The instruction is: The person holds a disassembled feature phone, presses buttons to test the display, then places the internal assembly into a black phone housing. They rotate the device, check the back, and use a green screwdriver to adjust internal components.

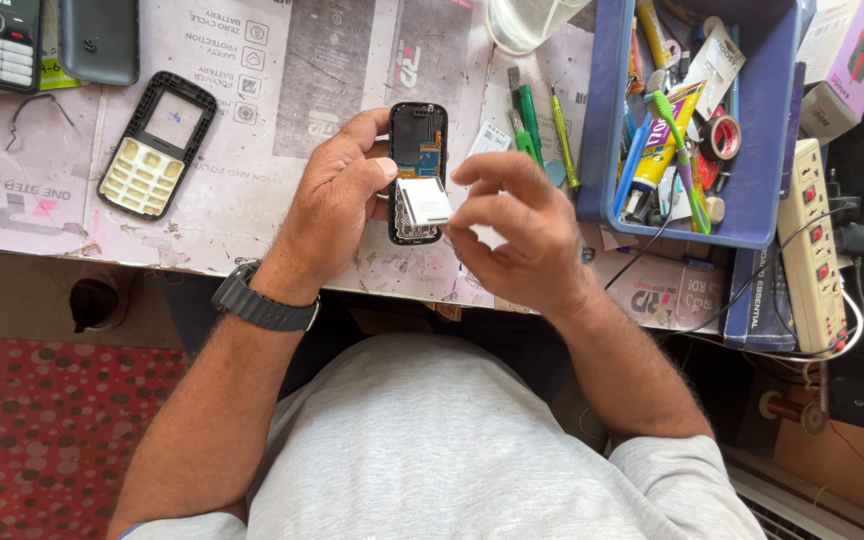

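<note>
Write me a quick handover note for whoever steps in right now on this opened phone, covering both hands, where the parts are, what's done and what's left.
Left hand: holds the opened phone by its left edge, above the table.
Right hand: beside the phone's right edge, fingertips close to the small silver panel that sits tilted over its lower half; I cannot tell if they touch it.
Parts: front cover with keypad lies off to the left on the table. Screwdrivers lie just right of the phone, next to the blue tray of tools.
Done: front cover is off, circuit board exposed.
Left: the silver panel is not lying flat, and the cover is not back on.
</note>
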`<act>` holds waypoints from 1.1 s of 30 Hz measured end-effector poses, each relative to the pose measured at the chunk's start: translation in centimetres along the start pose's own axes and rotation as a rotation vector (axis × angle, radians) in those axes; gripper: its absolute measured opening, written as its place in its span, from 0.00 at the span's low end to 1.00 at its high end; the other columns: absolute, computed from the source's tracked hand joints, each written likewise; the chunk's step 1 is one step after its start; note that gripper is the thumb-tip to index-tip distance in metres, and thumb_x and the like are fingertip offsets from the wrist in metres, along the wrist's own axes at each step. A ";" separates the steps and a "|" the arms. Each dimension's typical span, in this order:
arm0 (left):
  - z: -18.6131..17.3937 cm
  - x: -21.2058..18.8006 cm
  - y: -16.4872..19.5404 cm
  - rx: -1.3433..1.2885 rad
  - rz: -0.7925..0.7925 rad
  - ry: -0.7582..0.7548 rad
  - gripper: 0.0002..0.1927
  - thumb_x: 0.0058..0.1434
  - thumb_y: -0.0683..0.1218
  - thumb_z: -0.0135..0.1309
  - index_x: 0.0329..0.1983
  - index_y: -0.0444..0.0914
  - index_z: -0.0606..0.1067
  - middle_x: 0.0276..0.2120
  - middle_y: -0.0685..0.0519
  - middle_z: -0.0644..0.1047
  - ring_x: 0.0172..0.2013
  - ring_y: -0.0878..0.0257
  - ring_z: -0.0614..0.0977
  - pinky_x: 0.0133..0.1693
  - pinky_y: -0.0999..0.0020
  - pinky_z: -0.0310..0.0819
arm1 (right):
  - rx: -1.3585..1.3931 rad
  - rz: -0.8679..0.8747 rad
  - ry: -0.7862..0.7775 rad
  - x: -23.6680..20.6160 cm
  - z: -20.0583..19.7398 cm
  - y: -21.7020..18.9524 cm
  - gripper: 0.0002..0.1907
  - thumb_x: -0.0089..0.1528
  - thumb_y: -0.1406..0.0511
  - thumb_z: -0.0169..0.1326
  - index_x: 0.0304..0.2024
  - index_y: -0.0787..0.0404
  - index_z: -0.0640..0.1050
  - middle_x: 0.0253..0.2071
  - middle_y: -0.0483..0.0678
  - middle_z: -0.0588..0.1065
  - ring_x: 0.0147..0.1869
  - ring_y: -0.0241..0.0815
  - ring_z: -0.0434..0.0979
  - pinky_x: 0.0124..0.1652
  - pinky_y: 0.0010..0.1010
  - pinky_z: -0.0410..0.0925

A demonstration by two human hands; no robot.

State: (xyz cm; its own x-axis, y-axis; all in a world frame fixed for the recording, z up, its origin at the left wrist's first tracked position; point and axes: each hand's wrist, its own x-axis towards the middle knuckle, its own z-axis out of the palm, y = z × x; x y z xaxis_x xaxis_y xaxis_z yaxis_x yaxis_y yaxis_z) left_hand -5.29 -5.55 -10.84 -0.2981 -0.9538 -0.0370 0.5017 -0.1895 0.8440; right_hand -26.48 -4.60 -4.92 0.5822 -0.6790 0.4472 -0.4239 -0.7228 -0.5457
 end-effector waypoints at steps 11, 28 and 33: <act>-0.4 1.3 -0.2 0.058 -0.062 -0.010 0.27 0.62 0.38 0.40 0.66 0.29 0.68 0.41 0.48 0.82 0.33 0.71 0.81 0.35 0.75 0.81 | 0.095 0.074 0.044 0.2 0.2 2.4 0.17 0.59 0.72 0.66 0.47 0.62 0.74 0.56 0.54 0.71 0.47 0.35 0.76 0.45 0.28 0.74; -2.0 2.8 0.3 -0.313 -0.117 -0.151 0.28 0.74 0.52 0.38 0.64 0.23 0.63 0.45 0.38 0.81 0.40 0.59 0.85 0.39 0.64 0.84 | 1.148 0.773 0.055 2.4 -0.6 6.6 0.21 0.64 0.73 0.56 0.60 0.73 0.73 0.47 0.55 0.78 0.43 0.39 0.81 0.39 0.28 0.77; -1.4 -0.5 0.5 -0.482 -0.078 -0.167 0.41 0.69 0.59 0.56 0.69 0.23 0.61 0.50 0.38 0.79 0.44 0.55 0.85 0.50 0.59 0.85 | 1.343 0.887 0.112 -0.6 -0.3 3.7 0.18 0.63 0.75 0.56 0.54 0.69 0.68 0.44 0.58 0.77 0.40 0.45 0.82 0.40 0.33 0.79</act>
State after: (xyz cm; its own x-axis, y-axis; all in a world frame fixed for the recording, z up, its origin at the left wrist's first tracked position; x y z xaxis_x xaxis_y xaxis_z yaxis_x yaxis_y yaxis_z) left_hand -3.72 -5.47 -11.17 -0.4552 -0.8899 0.0297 0.7785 -0.3817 0.4982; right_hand -28.63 -6.91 -6.95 0.4198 -0.8501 -0.3178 0.3359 0.4709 -0.8157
